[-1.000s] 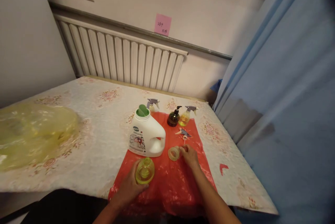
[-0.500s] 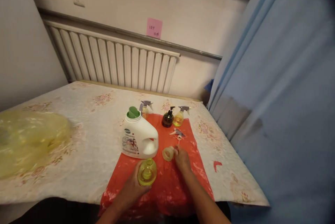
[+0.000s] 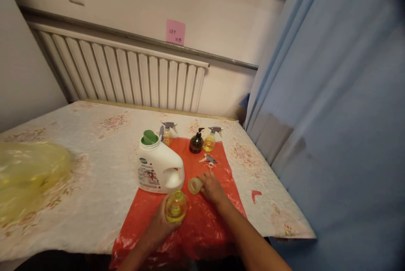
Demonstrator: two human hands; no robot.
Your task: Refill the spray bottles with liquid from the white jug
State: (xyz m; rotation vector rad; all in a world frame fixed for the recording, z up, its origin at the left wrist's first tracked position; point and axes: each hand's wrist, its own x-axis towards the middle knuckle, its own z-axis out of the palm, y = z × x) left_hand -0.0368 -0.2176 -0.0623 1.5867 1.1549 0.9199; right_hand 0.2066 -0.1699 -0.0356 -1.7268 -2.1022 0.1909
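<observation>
My left hand (image 3: 163, 220) is wrapped round a clear bottle (image 3: 176, 207) with yellow liquid and an uncovered neck. To its right, the fingers of my right hand (image 3: 211, 187) close on the edge of a pale translucent cup (image 3: 195, 185), its round opening turned toward me. A grey and white spray trigger head (image 3: 209, 159) lies beyond my right hand on a red plastic sheet (image 3: 202, 224). Just past the held bottle stands a big white detergent jug (image 3: 161, 169), a green piece (image 3: 149, 137) sitting in its mouth.
At the back are a dark pump bottle (image 3: 196, 142), a yellow spray bottle (image 3: 209, 141) and another spray bottle (image 3: 167, 134) partly behind the jug. A yellow plastic bag (image 3: 31, 178) lies left, a red scrap (image 3: 256, 195) right. A blue curtain (image 3: 332, 115) hangs along the right.
The view has swung slightly right, so everything sits further left. My right hand has brought the translucent cup a little nearer the bottle. Both hands keep their hold.
</observation>
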